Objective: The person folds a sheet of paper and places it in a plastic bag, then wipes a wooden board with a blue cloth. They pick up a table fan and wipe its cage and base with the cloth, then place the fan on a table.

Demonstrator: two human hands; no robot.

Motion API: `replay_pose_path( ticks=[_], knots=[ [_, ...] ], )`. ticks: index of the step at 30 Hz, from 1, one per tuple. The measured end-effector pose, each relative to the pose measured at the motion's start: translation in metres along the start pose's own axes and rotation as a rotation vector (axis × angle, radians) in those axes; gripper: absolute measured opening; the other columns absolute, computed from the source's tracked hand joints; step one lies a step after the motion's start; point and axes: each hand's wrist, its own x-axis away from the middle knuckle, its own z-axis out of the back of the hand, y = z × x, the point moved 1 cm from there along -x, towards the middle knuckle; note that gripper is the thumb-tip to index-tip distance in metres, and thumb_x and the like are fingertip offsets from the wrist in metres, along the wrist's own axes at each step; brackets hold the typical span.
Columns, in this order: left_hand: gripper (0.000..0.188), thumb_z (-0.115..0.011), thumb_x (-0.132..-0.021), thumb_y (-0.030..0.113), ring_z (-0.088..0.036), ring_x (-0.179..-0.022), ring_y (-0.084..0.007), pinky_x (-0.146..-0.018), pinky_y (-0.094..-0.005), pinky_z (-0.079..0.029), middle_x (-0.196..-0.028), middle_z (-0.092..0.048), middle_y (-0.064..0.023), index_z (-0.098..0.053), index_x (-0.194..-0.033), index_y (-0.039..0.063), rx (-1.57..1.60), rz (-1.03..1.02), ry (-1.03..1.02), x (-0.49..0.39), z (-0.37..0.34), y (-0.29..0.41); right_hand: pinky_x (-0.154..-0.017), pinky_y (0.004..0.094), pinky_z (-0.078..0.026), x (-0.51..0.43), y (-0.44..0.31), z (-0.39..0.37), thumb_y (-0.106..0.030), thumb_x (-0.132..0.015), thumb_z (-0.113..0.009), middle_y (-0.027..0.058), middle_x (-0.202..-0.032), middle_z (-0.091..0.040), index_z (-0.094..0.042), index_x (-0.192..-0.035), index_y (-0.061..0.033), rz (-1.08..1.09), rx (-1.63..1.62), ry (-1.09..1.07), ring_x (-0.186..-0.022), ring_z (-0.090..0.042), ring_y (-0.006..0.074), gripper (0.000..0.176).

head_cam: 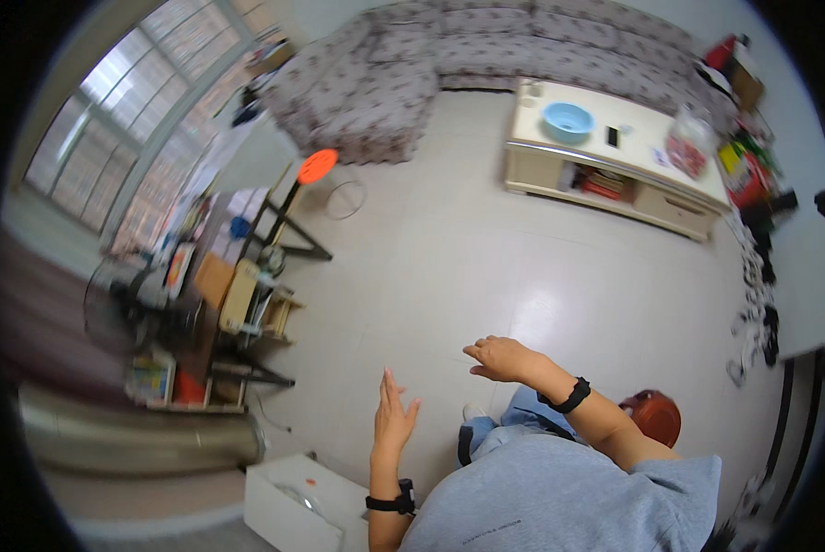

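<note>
Both of my hands are raised over the pale tiled floor [426, 276], apart from each other and touching nothing. My left hand [394, 417] points upward with its thumb spread from the fingers; a black band circles the wrist. My right hand [501, 357] reaches inward with the palm turned down and its fingers slightly parted, and a black band [570, 396] sits on that wrist too. Neither hand holds anything. Nearest my left arm is a white cabinet or appliance [295, 483]. A reddish-brown round object [652, 417] shows beside my right forearm.
A cream coffee table [523, 165] carries a light blue basin [568, 123], a phone [613, 136] and a filled plastic bag [688, 148]. Behind it runs a patterned sofa [399, 103]. At left stand a cluttered desk [209, 276], a fan [130, 307] and an orange-topped stool [317, 166]. Shoes [754, 276] line the right wall.
</note>
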Motion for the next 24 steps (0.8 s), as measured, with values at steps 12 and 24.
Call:
replay_pose_path(
  ticks=[12, 24],
  knots=[
    [0.058, -0.07, -0.087, 0.019, -0.061, -0.102, -0.0355, -0.084, -0.0438, -0.051, -0.13, -0.05, -0.0225, -0.041, -0.135, 0.001, 0.115, -0.419, -0.168, -0.271, -0.019, 0.045, -0.088, 0.0468, -0.052, -0.064, 0.127, 0.053, -0.035, -0.091, -0.064, 0.0201, -0.109, -0.066, -0.061, -0.119, -0.0044, -0.444, -0.187, 0.006, -0.103, -0.063, 0.0385, 0.041],
    [0.028, -0.068, -0.083, 0.011, -0.052, -0.064, -0.033, -0.063, -0.0415, -0.042, -0.065, -0.05, -0.0097, -0.045, -0.068, 0.005, -0.004, -0.626, -0.154, -0.531, -0.059, 0.125, -0.083, 0.0477, -0.054, -0.186, 0.314, 0.172, -0.033, -0.09, -0.065, 0.0197, -0.102, -0.067, -0.061, -0.108, -0.0027, -0.437, -0.156, 0.166, -0.098, -0.064, 0.0385, 0.036]
  ],
)
